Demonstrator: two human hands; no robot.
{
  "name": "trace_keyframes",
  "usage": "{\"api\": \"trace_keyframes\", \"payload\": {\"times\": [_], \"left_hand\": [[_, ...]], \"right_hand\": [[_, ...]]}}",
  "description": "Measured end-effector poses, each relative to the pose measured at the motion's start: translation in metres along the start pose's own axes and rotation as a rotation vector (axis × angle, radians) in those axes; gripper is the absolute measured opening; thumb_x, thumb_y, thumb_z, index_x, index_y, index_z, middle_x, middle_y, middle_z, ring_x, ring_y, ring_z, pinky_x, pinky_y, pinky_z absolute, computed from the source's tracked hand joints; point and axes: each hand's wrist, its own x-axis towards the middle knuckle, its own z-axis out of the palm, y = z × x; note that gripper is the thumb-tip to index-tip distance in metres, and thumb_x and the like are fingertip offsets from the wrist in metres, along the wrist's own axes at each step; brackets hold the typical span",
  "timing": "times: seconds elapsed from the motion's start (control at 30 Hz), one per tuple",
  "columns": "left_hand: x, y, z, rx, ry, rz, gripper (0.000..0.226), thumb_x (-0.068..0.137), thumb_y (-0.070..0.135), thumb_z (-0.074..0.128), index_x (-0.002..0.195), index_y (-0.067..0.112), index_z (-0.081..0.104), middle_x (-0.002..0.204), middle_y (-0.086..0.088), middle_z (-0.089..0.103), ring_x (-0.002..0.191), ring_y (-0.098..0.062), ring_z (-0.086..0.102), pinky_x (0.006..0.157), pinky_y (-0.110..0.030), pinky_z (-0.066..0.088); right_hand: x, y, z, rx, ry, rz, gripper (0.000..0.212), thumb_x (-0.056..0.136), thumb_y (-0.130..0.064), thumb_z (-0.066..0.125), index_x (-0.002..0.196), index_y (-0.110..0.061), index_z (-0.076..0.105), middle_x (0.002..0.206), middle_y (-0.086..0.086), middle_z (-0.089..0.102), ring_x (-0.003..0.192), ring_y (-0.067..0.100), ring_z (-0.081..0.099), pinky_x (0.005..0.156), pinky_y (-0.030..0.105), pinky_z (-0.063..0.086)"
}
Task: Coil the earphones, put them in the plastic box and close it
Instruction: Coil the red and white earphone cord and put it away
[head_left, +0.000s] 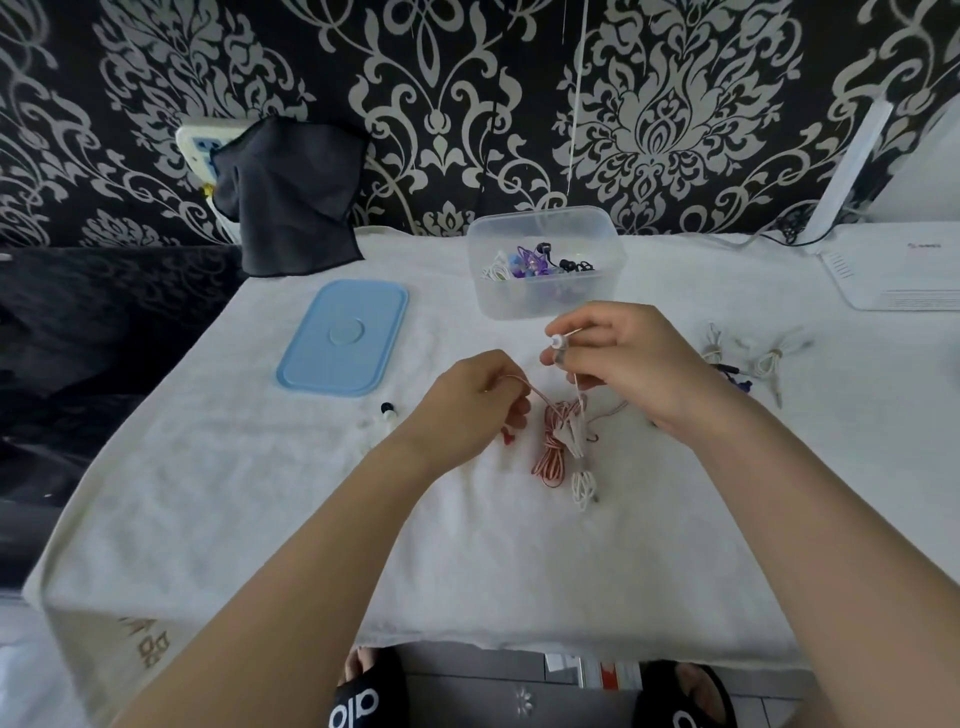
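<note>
Beyond our right hand (631, 358): clear plastic box (545, 296) holding purple, white and black earphones (537, 260). Between our hands, a red-and-white striped cable bundle (551, 441) beside a white one (583, 486). Beyond our left hand (467, 410), a pale blue lid (344, 338). White towel (260, 493) over the counter. Black wallpaper (441, 104), grey damask pattern. Dark grey cloth (291, 197).

Plastic box (545, 291), upper centre: translucent, smooth, faintly frosted plastic. Lid (344, 338), left of centre: pale blue plastic, smooth, low sheen. Table covering (260, 493): white towelling cloth, matt, napped texture. Cloth (291, 208), upper left: dark grey fabric, matt. Red-and-white cable (548, 449), centre: thin, smooth, plastic-sheathed. Wall (675, 104): patterned black-and-grey paper, slight sheen.
</note>
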Motion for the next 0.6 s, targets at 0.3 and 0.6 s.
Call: {"api": "trace_keyframes", "payload": {"times": [0.3,0.6], "left_hand": [[0.003,0.004,-0.001,-0.04,-0.002,-0.091,0.031,0.106,0.023,0.042,0.091,0.005,0.062,0.096,-0.014,0.073,0.075,-0.019,0.069,0.072,-0.034,0.056],[-0.001,0.011,0.004,-0.124,-0.084,-0.263,0.04,0.104,0.034,0.036,0.116,0.004,0.059,0.092,-0.015,0.069,0.08,-0.029,0.07,0.085,-0.04,0.061]], "right_hand": [[0.001,0.002,-0.005,-0.217,0.056,0.156,0.02,0.092,-0.021,0.063,0.112,-0.021,0.065,0.095,0.004,0.075,0.091,0.027,0.072,0.089,0.045,0.058],[-0.017,-0.002,-0.002,-0.179,-0.205,0.282,0.07,0.086,-0.007,0.072,0.146,-0.026,0.041,0.108,0.011,0.063,0.096,0.028,0.073,0.088,0.041,0.06]]}}
